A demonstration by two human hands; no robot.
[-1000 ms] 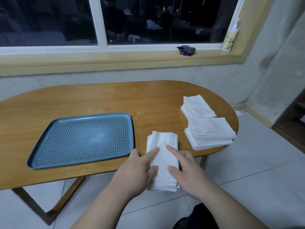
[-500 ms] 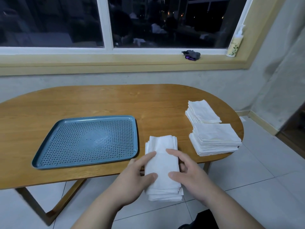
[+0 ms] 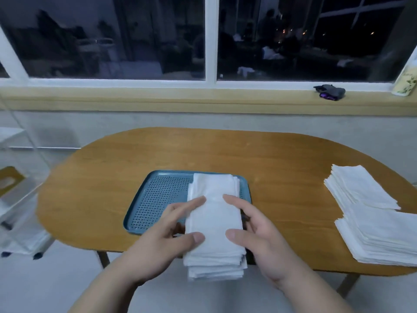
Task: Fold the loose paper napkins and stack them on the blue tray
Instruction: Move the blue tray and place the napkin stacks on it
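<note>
Both the left hand [image 3: 162, 236] and right hand [image 3: 259, 236] clasp the folded napkin stack [image 3: 214, 224], fingers [image 3: 191, 203] curled round its sides, likely to keep the layers aligned, over the blue tray's [image 3: 158, 195] right half.

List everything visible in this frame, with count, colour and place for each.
folded napkin stack: one, white, held over the tray's right side
blue tray: one, blue, on the table
table: one, brown wood, below the window
loose napkin stacks: two, white, table's right end
dark object: one, grey and purple, windowsill, right
bottle: one, pale, sill's right end, cut off
rack: one, white, floor at left
left hand: one, grips the stack's left edge
right hand: one, grips the stack's right edge
</note>
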